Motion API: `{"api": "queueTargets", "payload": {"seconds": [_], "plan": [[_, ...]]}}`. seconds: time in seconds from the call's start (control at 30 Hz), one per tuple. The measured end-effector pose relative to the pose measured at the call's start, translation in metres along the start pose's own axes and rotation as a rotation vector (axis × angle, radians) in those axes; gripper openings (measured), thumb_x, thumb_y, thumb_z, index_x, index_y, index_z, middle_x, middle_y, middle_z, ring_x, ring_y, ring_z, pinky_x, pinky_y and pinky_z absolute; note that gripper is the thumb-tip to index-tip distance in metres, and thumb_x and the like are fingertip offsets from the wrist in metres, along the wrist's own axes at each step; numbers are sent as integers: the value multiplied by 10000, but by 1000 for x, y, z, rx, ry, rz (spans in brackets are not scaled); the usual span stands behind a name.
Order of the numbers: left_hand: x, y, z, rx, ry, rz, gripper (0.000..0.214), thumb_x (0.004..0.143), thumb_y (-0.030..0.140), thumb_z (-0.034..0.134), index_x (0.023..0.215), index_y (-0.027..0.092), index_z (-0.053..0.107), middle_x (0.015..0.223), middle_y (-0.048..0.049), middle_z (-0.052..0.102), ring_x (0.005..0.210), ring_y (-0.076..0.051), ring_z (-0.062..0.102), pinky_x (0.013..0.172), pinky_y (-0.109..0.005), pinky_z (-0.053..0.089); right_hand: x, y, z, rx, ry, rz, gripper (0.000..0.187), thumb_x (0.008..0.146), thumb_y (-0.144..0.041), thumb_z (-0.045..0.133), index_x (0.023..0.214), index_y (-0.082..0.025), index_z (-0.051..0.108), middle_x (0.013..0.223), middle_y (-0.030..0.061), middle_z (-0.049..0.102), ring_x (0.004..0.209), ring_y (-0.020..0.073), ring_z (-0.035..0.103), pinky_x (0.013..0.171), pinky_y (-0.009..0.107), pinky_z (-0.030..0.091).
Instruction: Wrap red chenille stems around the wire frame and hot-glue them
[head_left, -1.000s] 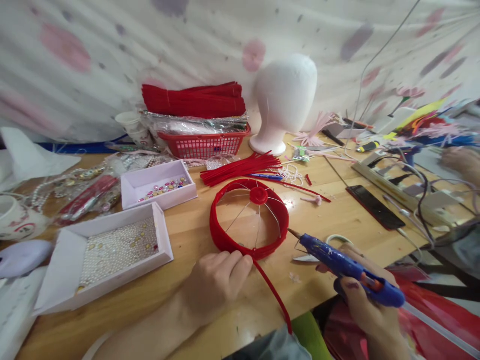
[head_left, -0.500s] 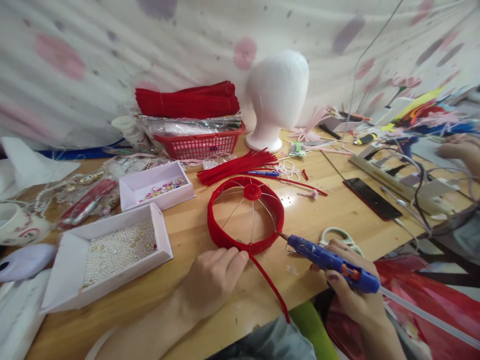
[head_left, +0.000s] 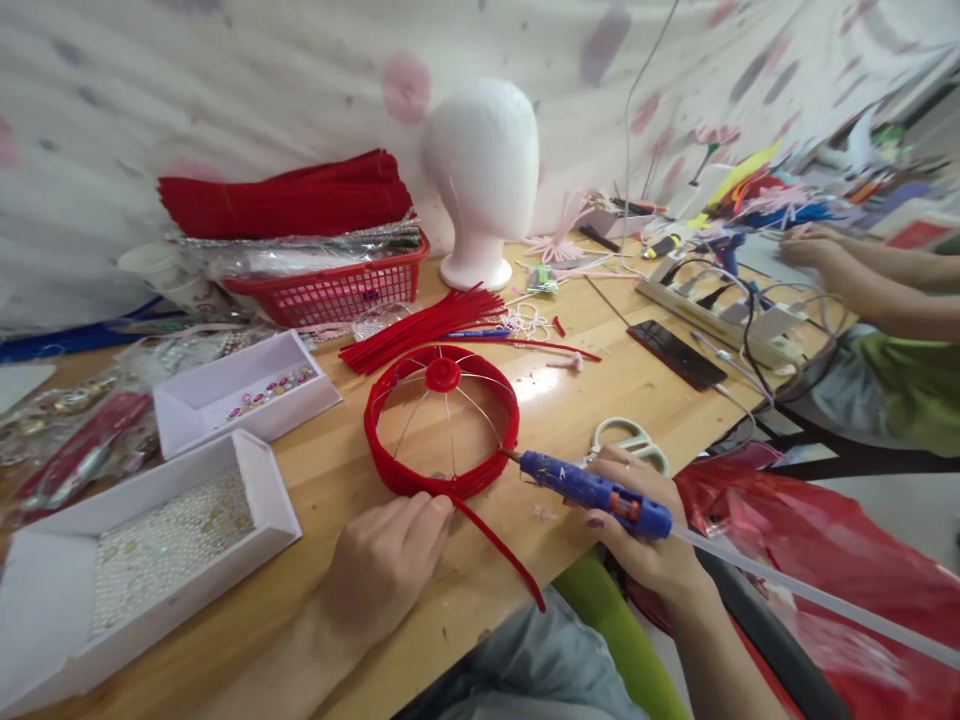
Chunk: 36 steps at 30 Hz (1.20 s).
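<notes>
A round red ring frame [head_left: 390,470] wrapped in fuzzy red stem, with thin wire spokes and a red hub, lies on the wooden table [head_left: 637,390]. My left hand [head_left: 382,570] rests curled at its near rim, fingers pressed on the loose red stem [head_left: 499,545] that trails toward me. My right hand [head_left: 645,540] grips a blue hot glue gun [head_left: 592,493] with a long clear glue stick out the back. Its nozzle touches the ring's right outer side.
Two white trays, one of pearls [head_left: 161,545] and one of gems [head_left: 247,385], sit at left. Behind stand a red basket [head_left: 330,285] of red stems and a white foam head [head_left: 480,170]. Scissors [head_left: 630,435], a phone [head_left: 675,352] and a power strip [head_left: 712,320] lie right; another person's hands [head_left: 817,245] work far right.
My right hand brought the glue gun left until its nozzle met the ring's right side. The view swung right. My left hand stayed at the near rim.
</notes>
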<state>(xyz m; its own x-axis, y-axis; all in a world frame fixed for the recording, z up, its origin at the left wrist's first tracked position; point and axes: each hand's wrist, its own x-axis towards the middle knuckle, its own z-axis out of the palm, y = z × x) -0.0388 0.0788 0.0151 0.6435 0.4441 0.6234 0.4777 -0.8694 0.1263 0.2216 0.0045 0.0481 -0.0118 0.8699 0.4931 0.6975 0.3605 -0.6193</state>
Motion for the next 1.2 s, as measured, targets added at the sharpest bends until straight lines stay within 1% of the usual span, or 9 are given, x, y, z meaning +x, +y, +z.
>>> {"api": "queueTargets", "payload": {"seconds": [0.13,0.27,0.53,0.8,0.9,1.0,1.1,1.2], "plan": [[1,-1,-1,8,5,1,173,995,107,439,913,169,578,673,14,669,561,-141,646,557,-275,444,3,-5,0,-40,2,-27,430,943,-561,509,743,-209,653,622,14,571,568,162,507,518,293,374],[1,0,-1,16,-2,5,176,994,110,444,904,171,582,664,19,664,553,-140,643,553,-277,442,2,-5,0,-78,29,-32,397,932,-545,529,762,-208,652,591,2,542,549,159,488,501,289,371],[0,0,-2,4,-17,1,187,987,107,446,886,172,589,644,24,639,540,-143,625,548,-279,442,1,-3,0,-80,13,-41,350,919,-487,568,715,-205,610,578,-8,518,539,148,468,498,284,359],[2,0,-3,13,-25,2,186,982,109,452,877,170,594,646,20,640,547,-145,626,541,-282,437,0,-2,-1,-53,22,-70,310,928,-466,572,767,-208,635,597,-6,536,552,151,468,508,287,360],[3,1,-3,20,-25,-3,183,983,115,458,875,169,595,643,20,642,545,-146,629,540,-281,434,-2,1,-2,-54,12,-60,261,915,-443,596,811,-215,665,625,3,579,584,164,506,534,295,383],[2,2,-3,19,-28,-6,186,984,113,455,876,171,595,642,21,644,547,-145,633,547,-278,437,-3,3,-2,-69,20,-33,251,900,-452,617,834,-222,692,647,15,605,607,180,538,546,305,398],[2,2,-3,17,-28,-4,191,985,110,452,870,175,590,634,24,639,542,-142,631,545,-275,433,-4,4,-3,-114,50,6,283,882,-487,636,814,-221,703,642,21,600,610,184,550,536,302,398],[3,1,-2,13,-12,3,193,988,106,443,878,175,587,642,22,647,544,-139,634,545,-274,430,-5,6,-6,-155,75,60,323,877,-504,628,764,-208,694,635,20,594,576,168,546,525,291,407]]}}
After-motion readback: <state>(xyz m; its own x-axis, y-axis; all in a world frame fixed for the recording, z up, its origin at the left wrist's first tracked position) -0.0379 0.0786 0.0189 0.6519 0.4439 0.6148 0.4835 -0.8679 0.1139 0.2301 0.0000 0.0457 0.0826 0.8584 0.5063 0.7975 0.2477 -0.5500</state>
